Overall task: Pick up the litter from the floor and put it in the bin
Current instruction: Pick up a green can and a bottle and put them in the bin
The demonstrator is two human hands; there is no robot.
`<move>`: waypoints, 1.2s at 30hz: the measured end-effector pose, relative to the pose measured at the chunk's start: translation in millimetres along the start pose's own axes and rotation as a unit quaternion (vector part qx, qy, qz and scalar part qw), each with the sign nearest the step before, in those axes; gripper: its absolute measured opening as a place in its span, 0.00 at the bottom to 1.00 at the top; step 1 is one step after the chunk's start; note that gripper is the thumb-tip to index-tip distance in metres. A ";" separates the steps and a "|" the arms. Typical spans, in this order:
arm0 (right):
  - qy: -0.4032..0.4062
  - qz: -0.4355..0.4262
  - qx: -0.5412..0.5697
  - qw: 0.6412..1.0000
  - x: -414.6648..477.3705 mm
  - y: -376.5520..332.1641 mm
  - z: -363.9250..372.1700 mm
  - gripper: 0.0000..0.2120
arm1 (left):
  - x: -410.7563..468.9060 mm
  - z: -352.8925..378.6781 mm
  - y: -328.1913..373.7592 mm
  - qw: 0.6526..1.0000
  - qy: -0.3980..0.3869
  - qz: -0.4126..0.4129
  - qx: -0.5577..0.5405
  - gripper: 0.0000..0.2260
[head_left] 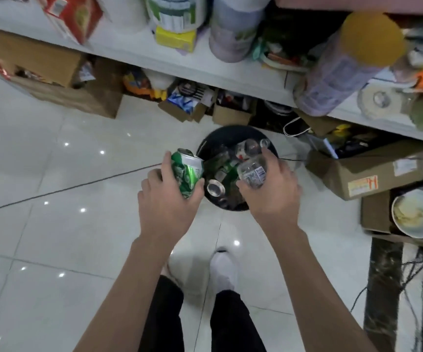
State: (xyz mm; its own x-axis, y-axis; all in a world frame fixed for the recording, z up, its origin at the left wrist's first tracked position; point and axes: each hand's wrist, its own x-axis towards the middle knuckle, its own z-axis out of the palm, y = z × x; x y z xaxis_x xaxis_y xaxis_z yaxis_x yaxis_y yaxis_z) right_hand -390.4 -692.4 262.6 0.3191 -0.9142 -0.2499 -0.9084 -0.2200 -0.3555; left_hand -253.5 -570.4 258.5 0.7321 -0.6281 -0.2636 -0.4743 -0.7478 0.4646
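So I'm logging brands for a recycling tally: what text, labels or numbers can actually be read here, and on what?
Nothing reads clearly.
green can in the left hand: pale print, blurred.
clear plastic bottle in the right hand: small-print panel, too small.
cardboard box right of the bin: orange lettering and a white sticker, both unreadable.
Shelf packages: labels blurred.

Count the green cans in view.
2: one green can gripped in the left hand beside the bin, one lying in the bin among clear bottles. Others may be buried.
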 end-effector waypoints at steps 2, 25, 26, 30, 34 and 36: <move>0.020 0.021 0.011 1.000 7.6 21.4 14.8 0.38 | 17.4 24.6 8.3 1.000 -0.013 0.023 0.015 0.37; 0.026 0.089 0.063 0.994 69.7 67.2 82.4 0.35 | 108.1 113.8 19.6 0.987 -0.066 0.129 0.073 0.30; 0.025 0.084 0.066 0.994 68.6 61.1 77.0 0.34 | 107.1 105.5 19.2 0.988 -0.059 0.126 0.071 0.30; 0.025 0.048 0.054 0.997 63.4 35.8 53.4 0.32 | 98.3 71.1 16.0 0.990 -0.040 0.119 0.057 0.28; 0.012 -0.005 0.066 0.998 54.0 8.4 34.1 0.31 | 84.3 35.5 6.3 0.993 -0.004 0.114 0.012 0.23; 0.008 -0.033 0.067 0.997 49.4 -6.6 28.9 0.30 | 76.0 18.8 -3.4 0.995 0.007 0.104 0.000 0.22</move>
State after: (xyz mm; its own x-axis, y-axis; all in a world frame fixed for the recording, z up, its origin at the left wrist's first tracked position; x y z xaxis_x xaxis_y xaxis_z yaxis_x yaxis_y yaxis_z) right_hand -360.8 -726.2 226.6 0.3727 -0.9043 -0.2080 -0.8407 -0.2342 -0.4882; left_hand -205.4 -619.6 221.1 0.6254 -0.7657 -0.1505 -0.6155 -0.6026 0.5079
